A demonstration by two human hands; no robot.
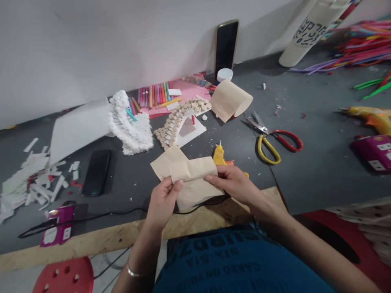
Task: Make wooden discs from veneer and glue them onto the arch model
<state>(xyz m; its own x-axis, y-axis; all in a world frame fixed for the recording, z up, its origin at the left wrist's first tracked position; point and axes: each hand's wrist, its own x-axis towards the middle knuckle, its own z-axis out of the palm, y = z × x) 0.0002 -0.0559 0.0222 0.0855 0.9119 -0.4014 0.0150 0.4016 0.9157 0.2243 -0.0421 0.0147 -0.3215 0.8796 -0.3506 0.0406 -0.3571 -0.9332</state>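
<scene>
A folded sheet of tan paper (197, 169) is held near the table's front edge. My left hand (165, 199) pinches its left side, thumb on top. At the right side, my right hand (233, 181) grips the same paper between thumb and fingers. Just beyond it lies a yellow glue gun (220, 154), partly hidden by the paper and my right hand. A curved piece covered with beige discs (177, 122) stands behind the paper, on a white base. To its left is a white, fluffy-textured piece (131, 126).
Scissors (269, 136) with red and yellow handles lie open at right, near a tan paper roll (230, 99). A black phone (97, 173) and white paper scraps (36, 179) lie left. A cable (122, 212) runs along the front edge. Another glue gun (371, 116) lies far right.
</scene>
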